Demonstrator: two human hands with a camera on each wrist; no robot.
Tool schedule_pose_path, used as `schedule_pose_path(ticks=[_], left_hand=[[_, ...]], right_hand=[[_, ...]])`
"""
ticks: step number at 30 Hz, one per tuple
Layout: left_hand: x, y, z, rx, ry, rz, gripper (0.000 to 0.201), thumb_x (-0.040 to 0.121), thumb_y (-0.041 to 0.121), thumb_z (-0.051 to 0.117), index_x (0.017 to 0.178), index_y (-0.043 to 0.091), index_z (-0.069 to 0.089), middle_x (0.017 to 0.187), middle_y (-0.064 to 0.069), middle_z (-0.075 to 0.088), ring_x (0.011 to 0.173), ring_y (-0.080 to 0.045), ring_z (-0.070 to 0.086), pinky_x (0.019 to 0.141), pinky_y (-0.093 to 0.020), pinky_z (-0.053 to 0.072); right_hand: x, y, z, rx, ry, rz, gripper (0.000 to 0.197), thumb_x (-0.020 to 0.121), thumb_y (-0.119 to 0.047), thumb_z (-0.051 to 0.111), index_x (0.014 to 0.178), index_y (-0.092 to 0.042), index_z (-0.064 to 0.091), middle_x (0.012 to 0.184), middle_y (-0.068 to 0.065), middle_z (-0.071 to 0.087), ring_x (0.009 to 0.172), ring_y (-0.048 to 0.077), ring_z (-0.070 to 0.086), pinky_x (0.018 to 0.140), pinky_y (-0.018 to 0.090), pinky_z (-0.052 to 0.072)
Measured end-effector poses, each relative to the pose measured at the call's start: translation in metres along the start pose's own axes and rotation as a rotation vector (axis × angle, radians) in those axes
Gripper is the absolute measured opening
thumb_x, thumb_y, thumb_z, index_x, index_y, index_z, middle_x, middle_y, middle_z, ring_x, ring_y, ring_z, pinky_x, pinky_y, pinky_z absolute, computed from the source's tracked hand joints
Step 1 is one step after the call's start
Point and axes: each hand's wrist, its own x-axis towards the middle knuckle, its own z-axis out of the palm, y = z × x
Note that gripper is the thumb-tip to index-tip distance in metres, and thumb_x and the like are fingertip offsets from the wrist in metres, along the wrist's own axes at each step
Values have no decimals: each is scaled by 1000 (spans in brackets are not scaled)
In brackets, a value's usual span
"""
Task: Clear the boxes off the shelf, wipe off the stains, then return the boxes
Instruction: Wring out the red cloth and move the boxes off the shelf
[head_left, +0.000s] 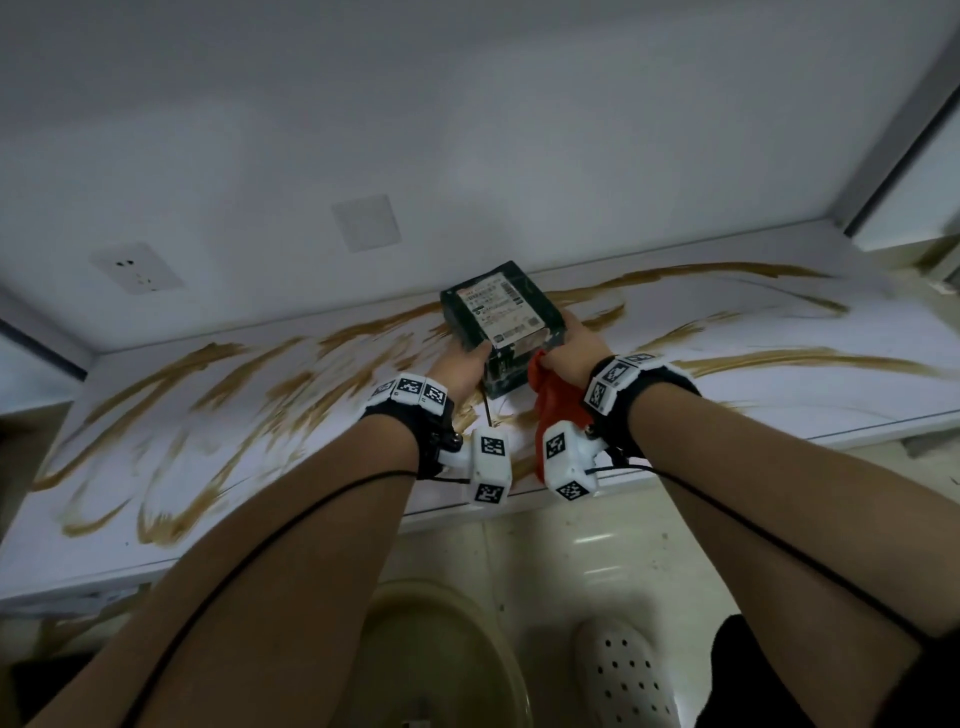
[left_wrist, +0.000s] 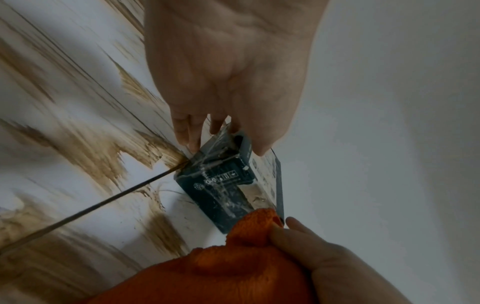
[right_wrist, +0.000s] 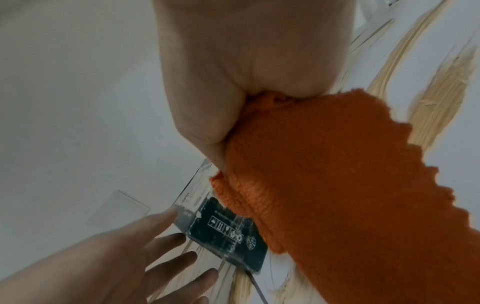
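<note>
A dark green box (head_left: 501, 312) with a white printed label on top stands near the back of the white shelf (head_left: 779, 384), which is smeared with brown stains (head_left: 234, 395). My left hand (head_left: 457, 364) grips the box's left side, thumb on its top edge and fingers down its side (left_wrist: 218, 123). My right hand (head_left: 571, 348) is against the box's right side and holds a bunched orange cloth (head_left: 558, 400) in its palm. In the wrist views the cloth (right_wrist: 324, 185) covers part of the box (right_wrist: 226, 232), and the box's wrapped end (left_wrist: 223, 185) shows clearly.
A wall socket (head_left: 136, 267) and a blank wall plate (head_left: 366, 223) sit on the white wall behind the shelf. A metal frame (head_left: 893, 130) runs along the upper right. Below the shelf's front edge are a beige basin (head_left: 441, 649) and a white perforated shoe (head_left: 626, 675).
</note>
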Motion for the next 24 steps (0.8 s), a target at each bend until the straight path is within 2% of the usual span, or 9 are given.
schedule_pose_path(ticks=[4, 8, 11, 13, 16, 18, 19, 22, 24], left_hand=[[8, -3, 0, -79, 0, 2, 49, 98, 42, 38, 142, 18, 41, 136, -5, 55, 121, -26, 54, 105, -39, 42], [6, -5, -1, -155, 54, -6, 48, 97, 47, 37, 133, 17, 49, 121, 1, 62, 104, -20, 59, 90, -32, 45], [1, -7, -1, -310, 118, -47, 59, 91, 52, 47, 139, 19, 36, 129, -5, 58, 112, -25, 60, 100, -42, 47], [-2, -7, -3, -390, 122, -60, 69, 86, 55, 53, 142, 25, 25, 132, -7, 55, 115, -29, 58, 99, -47, 47], [-14, -6, -8, -444, 75, -114, 73, 77, 61, 61, 137, 38, 25, 130, -8, 55, 110, -31, 60, 83, -48, 56], [-24, -7, -11, -482, 72, -160, 61, 80, 55, 63, 129, 42, 30, 125, -6, 55, 109, -31, 58, 66, -40, 60], [-30, -8, -13, -485, 88, -162, 58, 79, 55, 64, 125, 42, 32, 126, -5, 54, 110, -30, 57, 64, -37, 59], [-49, -9, -21, -490, 169, -124, 62, 76, 53, 66, 126, 37, 34, 132, -7, 49, 111, -27, 57, 71, -34, 59], [-65, -9, -29, -527, 208, -122, 69, 72, 54, 69, 127, 34, 33, 133, -8, 47, 109, -25, 58, 74, -34, 59]], right_hand=[[4, 4, 1, -29, -5, 44, 40, 88, -10, 53, 128, -8, 45, 124, 15, 57, 109, 33, 56, 87, 34, 45], [-3, 5, -1, 25, -9, 55, 31, 86, -10, 55, 116, -6, 63, 115, 13, 65, 103, 30, 60, 90, 34, 51], [-13, 4, -3, 44, -25, 53, 35, 85, -6, 54, 118, -9, 64, 114, 12, 66, 103, 30, 60, 89, 34, 50], [-22, 3, -3, 61, -34, 52, 34, 83, -5, 55, 116, -8, 65, 113, 14, 67, 103, 30, 61, 90, 35, 51], [-38, 2, -4, 107, -25, 36, 37, 81, -5, 56, 116, -11, 64, 109, 14, 68, 100, 31, 62, 93, 42, 51], [-50, 0, -6, 129, -32, 34, 37, 80, -4, 55, 115, -14, 65, 107, 13, 69, 99, 32, 64, 92, 45, 52], [-57, -2, -7, 136, -41, 32, 37, 80, -5, 55, 114, -14, 65, 106, 13, 70, 98, 33, 64, 91, 45, 52], [-81, -16, -10, 137, -56, 7, 34, 82, -4, 54, 114, -11, 65, 102, 12, 70, 95, 35, 65, 89, 46, 53], [-99, -28, -8, 149, -40, -13, 33, 83, -4, 53, 113, -11, 65, 100, 9, 69, 93, 32, 65, 88, 41, 54]])
